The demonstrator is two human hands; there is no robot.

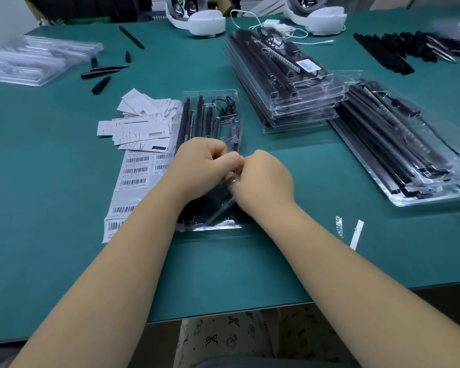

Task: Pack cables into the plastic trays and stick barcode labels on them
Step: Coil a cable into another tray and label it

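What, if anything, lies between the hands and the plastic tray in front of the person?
Nothing visible. The left hand and right hand are already over the near half of the plastic tray, fingers curled on something clear and small between them. The barcode label sheet lies just left of the tray, also unobstructed.

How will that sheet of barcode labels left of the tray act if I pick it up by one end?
The barcode label sheet looks thin and long, so it would probably flop and bend. Lying flat on the green table, it seems light and could slide easily. Its near end runs under the left forearm, which may pin it.
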